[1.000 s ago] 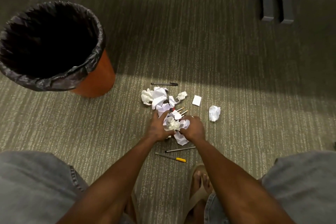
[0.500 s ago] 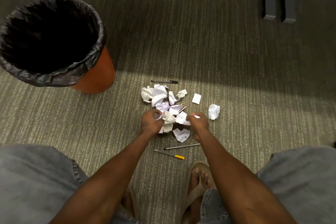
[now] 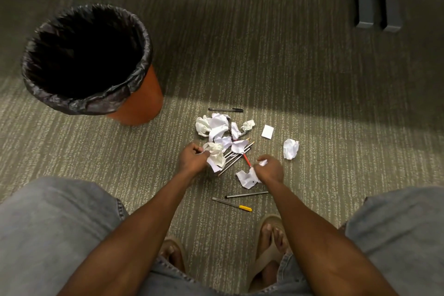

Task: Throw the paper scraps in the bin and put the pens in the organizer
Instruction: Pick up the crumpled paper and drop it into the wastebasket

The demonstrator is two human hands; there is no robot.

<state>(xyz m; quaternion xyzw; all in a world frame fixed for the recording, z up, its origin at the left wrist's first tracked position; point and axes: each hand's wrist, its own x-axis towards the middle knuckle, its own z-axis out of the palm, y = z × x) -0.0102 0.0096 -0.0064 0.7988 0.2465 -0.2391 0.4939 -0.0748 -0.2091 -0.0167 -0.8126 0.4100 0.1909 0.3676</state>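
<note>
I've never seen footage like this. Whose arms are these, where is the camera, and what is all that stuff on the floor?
No machine here: a person wears a camera on the head, looking down at their own arms, knees and sandalled feet. On the carpet lie crumpled paper scraps, a flat white slip and several pens, one with a yellow cap. The left hand grips a wad of paper; the right hand pinches a smaller scrap. An orange bin with a black liner stands to the left. No organizer is visible.

Bare forearms, grey denim shorts (image 3: 55, 228) over both knees, tan flip-flop sandals (image 3: 270, 261) on bare feet
</note>
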